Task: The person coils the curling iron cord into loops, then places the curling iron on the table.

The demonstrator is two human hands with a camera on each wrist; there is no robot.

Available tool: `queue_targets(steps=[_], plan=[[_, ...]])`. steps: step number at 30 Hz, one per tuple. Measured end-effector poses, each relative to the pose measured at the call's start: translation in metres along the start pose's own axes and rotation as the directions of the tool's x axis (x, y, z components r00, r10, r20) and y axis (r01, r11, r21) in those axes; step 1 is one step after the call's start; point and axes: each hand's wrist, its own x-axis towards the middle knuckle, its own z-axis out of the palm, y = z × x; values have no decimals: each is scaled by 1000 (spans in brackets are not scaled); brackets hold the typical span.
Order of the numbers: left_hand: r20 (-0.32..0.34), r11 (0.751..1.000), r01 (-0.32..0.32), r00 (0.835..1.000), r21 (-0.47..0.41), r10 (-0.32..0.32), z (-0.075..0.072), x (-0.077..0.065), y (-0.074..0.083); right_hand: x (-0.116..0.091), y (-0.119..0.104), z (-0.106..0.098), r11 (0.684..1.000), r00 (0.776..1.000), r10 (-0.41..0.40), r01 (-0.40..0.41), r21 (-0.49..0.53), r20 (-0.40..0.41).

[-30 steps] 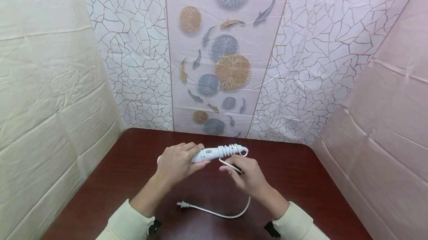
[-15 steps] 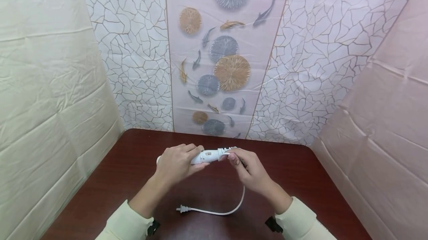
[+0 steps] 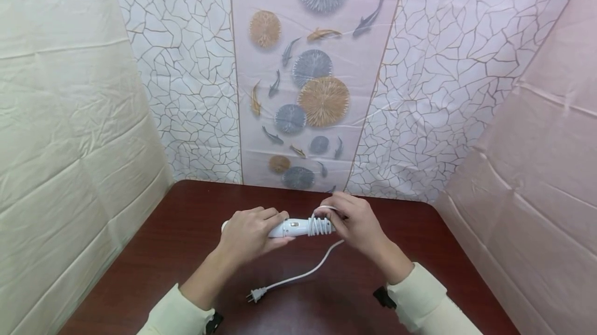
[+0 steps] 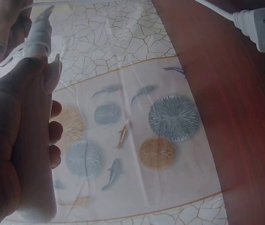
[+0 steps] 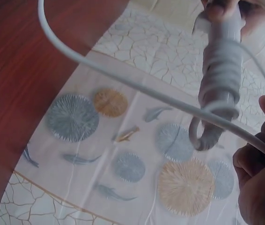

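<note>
A white hair styling iron [image 3: 300,226] with a small switch on its handle lies level in the air over the table. My left hand [image 3: 251,229] grips its body, palm hiding much of it. White cord [image 5: 224,70] is wound in several turns round the handle. My right hand [image 3: 358,225] pinches the cord near the handle's end, fingers just above the turns. From that hand the free cord [image 3: 303,275] runs down left to a two-pin plug [image 3: 256,295]. In the left wrist view the plug [image 4: 260,29] shows its metal pins.
The dark red-brown table [image 3: 186,252] has rounded far corners. Behind it hangs a patterned cloth [image 3: 289,117] with fish and round motifs. Plain pale cloth walls [image 3: 70,143] close off both sides.
My right hand has moved from under the handle, across it, to above its end, carrying the cord round. The iron has dipped slightly; the plug end has shifted and turned.
</note>
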Motion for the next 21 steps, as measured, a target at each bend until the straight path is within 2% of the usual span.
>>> queue_targets(steps=[7,12,21], plan=[[-12,997,-71,997,21,71,-1,-3,-2,3,11,-8,999,1000,2,-1,-39,9],[-18,994,-105,994,4,105,-3,-5,-2,1,19,-12,998,1000,18,-17,-57,9],[-72,988,-150,987,-38,147,-8,-3,1,-3,28,-10,998,998,52,-53,15,41]])
